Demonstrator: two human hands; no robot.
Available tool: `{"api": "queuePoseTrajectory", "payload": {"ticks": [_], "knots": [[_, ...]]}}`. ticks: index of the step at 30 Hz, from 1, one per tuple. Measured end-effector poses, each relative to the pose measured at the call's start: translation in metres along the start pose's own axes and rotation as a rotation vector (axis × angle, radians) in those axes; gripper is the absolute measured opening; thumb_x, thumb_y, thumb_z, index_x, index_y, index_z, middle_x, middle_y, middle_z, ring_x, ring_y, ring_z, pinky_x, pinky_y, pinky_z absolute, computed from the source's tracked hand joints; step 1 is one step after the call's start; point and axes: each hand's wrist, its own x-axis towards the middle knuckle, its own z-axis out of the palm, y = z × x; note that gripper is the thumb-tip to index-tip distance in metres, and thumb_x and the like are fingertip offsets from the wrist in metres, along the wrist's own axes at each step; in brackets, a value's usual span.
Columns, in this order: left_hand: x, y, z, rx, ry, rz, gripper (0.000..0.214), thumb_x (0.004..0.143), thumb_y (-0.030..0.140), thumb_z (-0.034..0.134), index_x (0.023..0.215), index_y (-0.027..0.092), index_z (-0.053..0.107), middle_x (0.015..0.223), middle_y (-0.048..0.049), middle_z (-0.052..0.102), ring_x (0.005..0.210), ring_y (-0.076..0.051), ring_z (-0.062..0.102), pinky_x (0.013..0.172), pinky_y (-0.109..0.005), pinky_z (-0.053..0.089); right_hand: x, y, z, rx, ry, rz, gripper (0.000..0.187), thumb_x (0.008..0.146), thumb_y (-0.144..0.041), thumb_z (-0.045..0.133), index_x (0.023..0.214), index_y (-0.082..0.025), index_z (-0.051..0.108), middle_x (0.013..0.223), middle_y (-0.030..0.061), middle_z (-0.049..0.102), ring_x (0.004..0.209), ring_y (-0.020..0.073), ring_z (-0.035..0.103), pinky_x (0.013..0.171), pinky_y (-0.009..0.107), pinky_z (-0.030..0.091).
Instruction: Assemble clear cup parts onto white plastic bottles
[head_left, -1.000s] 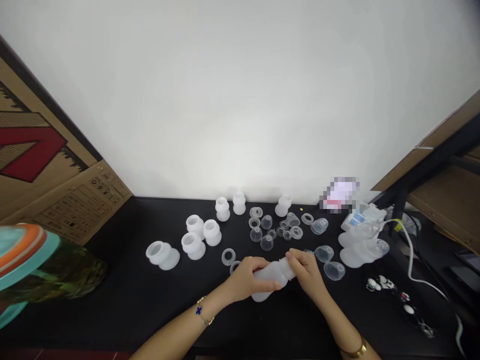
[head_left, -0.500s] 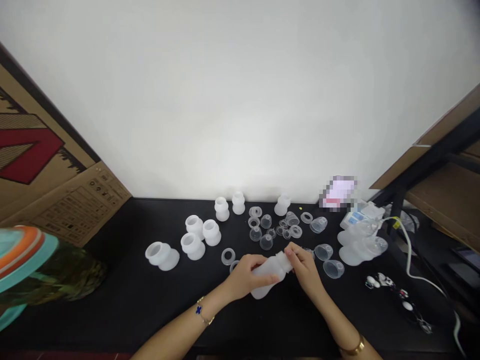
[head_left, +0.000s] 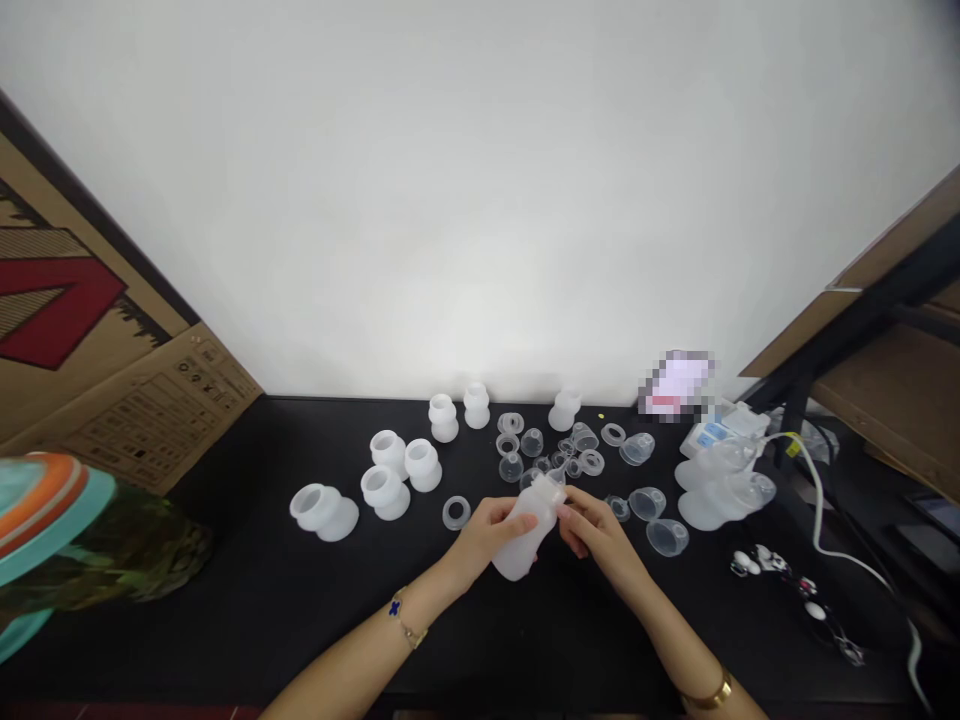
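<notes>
The left hand [head_left: 487,535] grasps a frosted white plastic bottle [head_left: 516,560], its fingers [head_left: 510,518] wrapped around the body. The right hand [head_left: 600,535] is closed on the upper end near the neck, with its fingertips [head_left: 564,520] against the plastic. Neither hand looks tightly clenched. The bottle tilts with its wider base down and to the left and its neck up and to the right, above a black tabletop [head_left: 225,600]; whether the base touches the surface cannot be told.

The bottle looks light and thin-walled, perhaps slightly yielding. Its smooth, matte skin may offer modest grip, so the broad body seems the surest place to hold it, with the neck a narrower second hold.

Just left of the bottle lies a frosted ring [head_left: 456,513], with frosted flared sleeves [head_left: 319,510] farther left. Small clear cups [head_left: 532,442] are scattered behind it, and clear funnel cups [head_left: 666,538] sit to its right. Farther right is a white cable [head_left: 821,510].
</notes>
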Motion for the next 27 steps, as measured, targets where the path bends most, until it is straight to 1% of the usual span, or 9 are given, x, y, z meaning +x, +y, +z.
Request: {"api": "queuePoseTrajectory", "payload": {"ticks": [3, 6, 10, 17, 23, 27], "knots": [[0.0009, -0.0022, -0.0015, 0.004, -0.017, -0.003, 0.046, 0.075, 0.056, 0.075, 0.087, 0.011, 0.068, 0.064, -0.0036, 0.068, 0.053, -0.016, 0.064, 0.047, -0.022, 0.048, -0.0003, 0.0001, -0.0004, 0.026, 0.008, 0.035, 0.047, 0.088, -0.058, 0.057, 0.108, -0.016, 0.063, 0.048, -0.0073, 0.045, 0.040, 0.0098, 0.035, 0.042, 0.023, 0.027], [0.0016, -0.0032, -0.0029, 0.031, -0.019, 0.009, 0.044, 0.076, 0.054, 0.075, 0.086, 0.011, 0.068, 0.064, -0.0032, 0.068, 0.054, -0.016, 0.064, 0.049, -0.022, 0.047, -0.0006, 0.0005, -0.0011, 0.032, 0.015, 0.050, 0.045, 0.088, -0.056, 0.058, 0.105, -0.015, 0.065, 0.048, -0.0064, 0.047, 0.040, 0.0098, 0.037, 0.042, 0.023, 0.027], [0.0014, -0.0023, -0.0034, 0.070, -0.022, 0.023, 0.042, 0.078, 0.053, 0.073, 0.085, 0.012, 0.067, 0.065, -0.0033, 0.068, 0.055, -0.016, 0.064, 0.050, -0.023, 0.046, -0.0011, -0.0030, -0.0007, 0.026, 0.024, 0.038, 0.041, 0.088, -0.053, 0.059, 0.099, -0.015, 0.066, 0.047, -0.0066, 0.046, 0.040, 0.0090, 0.036, 0.042, 0.023, 0.026], [0.0018, -0.0023, -0.0032, 0.106, -0.010, 0.031, 0.045, 0.077, 0.055, 0.073, 0.084, 0.012, 0.067, 0.066, -0.0030, 0.067, 0.057, -0.016, 0.062, 0.051, -0.023, 0.044, -0.0011, -0.0066, 0.0004, 0.006, 0.038, 0.041, 0.039, 0.088, -0.052, 0.058, 0.097, -0.015, 0.067, 0.047, -0.0071, 0.045, 0.040, 0.0092, 0.035, 0.042, 0.023, 0.026], [0.0021, -0.0020, -0.0024, 0.119, -0.016, 0.040, 0.047, 0.078, 0.057, 0.071, 0.086, 0.011, 0.066, 0.066, -0.0030, 0.066, 0.056, -0.015, 0.060, 0.052, -0.023, 0.043, 0.0003, -0.0041, -0.0008, 0.012, 0.024, 0.063, 0.039, 0.089, -0.051, 0.056, 0.100, -0.015, 0.065, 0.047, -0.0072, 0.045, 0.040, 0.0091, 0.036, 0.042, 0.022, 0.027], [0.0027, -0.0021, -0.0014, 0.113, -0.002, 0.063, 0.047, 0.079, 0.056, 0.071, 0.088, 0.010, 0.067, 0.068, -0.0033, 0.066, 0.059, -0.016, 0.061, 0.054, -0.024, 0.043, 0.0015, -0.0004, 0.0006, 0.028, 0.022, 0.069, 0.043, 0.089, -0.054, 0.055, 0.106, -0.016, 0.064, 0.047, -0.0072, 0.047, 0.039, 0.0093, 0.037, 0.041, 0.022, 0.028]]}}
